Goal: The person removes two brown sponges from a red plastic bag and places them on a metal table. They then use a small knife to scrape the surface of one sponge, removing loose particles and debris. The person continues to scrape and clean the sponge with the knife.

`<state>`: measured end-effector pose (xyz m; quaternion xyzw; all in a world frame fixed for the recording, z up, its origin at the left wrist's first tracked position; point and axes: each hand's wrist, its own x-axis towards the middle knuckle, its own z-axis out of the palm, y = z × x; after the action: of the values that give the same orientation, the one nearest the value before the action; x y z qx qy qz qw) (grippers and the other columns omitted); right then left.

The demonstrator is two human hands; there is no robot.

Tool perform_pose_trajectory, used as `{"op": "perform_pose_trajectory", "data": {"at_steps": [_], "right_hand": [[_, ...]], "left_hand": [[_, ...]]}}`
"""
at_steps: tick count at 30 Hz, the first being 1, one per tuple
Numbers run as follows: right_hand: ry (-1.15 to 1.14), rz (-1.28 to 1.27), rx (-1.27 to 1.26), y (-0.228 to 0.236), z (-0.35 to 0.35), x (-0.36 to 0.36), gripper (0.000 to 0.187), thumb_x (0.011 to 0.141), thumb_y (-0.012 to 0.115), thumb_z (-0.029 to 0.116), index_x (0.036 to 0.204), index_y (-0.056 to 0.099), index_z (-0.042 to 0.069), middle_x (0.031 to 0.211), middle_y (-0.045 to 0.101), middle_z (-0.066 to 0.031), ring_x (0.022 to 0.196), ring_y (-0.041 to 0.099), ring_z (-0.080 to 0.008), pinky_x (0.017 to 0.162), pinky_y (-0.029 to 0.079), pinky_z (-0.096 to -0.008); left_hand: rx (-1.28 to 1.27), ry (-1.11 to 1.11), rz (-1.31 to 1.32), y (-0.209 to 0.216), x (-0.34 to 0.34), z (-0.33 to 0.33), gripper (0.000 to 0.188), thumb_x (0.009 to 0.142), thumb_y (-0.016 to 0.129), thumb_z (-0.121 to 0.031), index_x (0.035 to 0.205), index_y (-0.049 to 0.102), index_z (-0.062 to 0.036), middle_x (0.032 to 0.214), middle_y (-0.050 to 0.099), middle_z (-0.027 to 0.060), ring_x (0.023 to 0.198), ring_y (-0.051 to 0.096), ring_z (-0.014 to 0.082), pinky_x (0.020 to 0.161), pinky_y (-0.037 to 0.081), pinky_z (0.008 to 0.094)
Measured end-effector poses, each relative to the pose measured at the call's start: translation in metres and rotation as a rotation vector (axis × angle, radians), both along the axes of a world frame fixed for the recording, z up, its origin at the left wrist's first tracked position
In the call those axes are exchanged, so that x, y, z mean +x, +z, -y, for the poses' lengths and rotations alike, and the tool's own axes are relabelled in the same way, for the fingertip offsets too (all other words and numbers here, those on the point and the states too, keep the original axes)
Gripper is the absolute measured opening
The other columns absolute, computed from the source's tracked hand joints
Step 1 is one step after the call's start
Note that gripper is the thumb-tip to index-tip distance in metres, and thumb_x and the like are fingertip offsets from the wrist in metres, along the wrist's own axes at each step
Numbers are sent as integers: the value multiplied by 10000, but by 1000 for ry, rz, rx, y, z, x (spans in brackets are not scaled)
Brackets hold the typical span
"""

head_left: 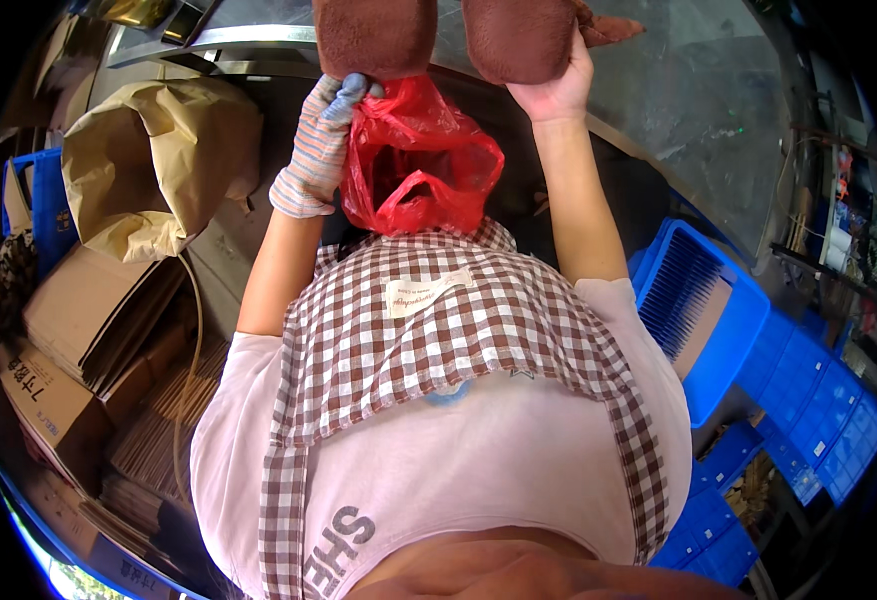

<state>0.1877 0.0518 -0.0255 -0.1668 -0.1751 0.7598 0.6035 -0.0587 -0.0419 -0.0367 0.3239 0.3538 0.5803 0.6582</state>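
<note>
My left hand wears a striped knit glove and grips the bunched top of a red plastic bag that hangs open in front of my checked apron. Just above that hand sits a brown plush piece at the top edge. My right hand is bare and holds a second brown plush piece from below. Both plush pieces are cut off by the top of the picture. They rest at the edge of a shiny metal table.
A crumpled brown paper sack stands at my left, with flattened cardboard boxes stacked below it. A blue plastic crate sits at my right, with more blue crates beyond it. Another blue crate is at far left.
</note>
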Motion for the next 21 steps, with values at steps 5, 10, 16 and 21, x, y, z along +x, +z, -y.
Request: {"op": "perform_pose_trajectory", "data": {"at_steps": [5, 10, 16, 21], "right_hand": [[22, 34, -58, 0, -7, -2, 491, 1008, 437, 418, 1346, 534, 75, 1367, 563, -131, 1266, 531, -313, 1063, 430, -497], [17, 32, -59, 1, -8, -7, 482, 1003, 452, 414, 1343, 538, 84, 1364, 564, -130, 1261, 535, -317, 1060, 432, -502], [41, -25, -75, 6, -4, -7, 488, 997, 466, 423, 1354, 531, 97, 1374, 557, -124, 1268, 530, -318, 1067, 425, -505], [-1, 2, -76, 4, -1, -15, 513, 993, 470, 437, 1372, 512, 94, 1400, 537, -109, 1290, 510, -306, 1088, 405, -496]], "left_hand": [[-76, 47, 186, -12, -8, 0, 157, 982, 613, -196, 1061, 639, -62, 966, 653, -1, 903, 603, 94, 861, 493, 254], [-105, 72, 269, -16, -11, -2, 139, 994, 589, -173, 1070, 635, -67, 974, 663, 12, 906, 624, 107, 858, 517, 264], [-94, 56, 329, -20, -9, -6, 151, 1004, 569, -169, 1089, 626, -58, 987, 665, 23, 907, 631, 113, 854, 528, 273], [-105, 40, 264, -19, -1, -6, 153, 1007, 563, -180, 1085, 620, -61, 988, 660, 20, 901, 620, 110, 848, 515, 265]]}}
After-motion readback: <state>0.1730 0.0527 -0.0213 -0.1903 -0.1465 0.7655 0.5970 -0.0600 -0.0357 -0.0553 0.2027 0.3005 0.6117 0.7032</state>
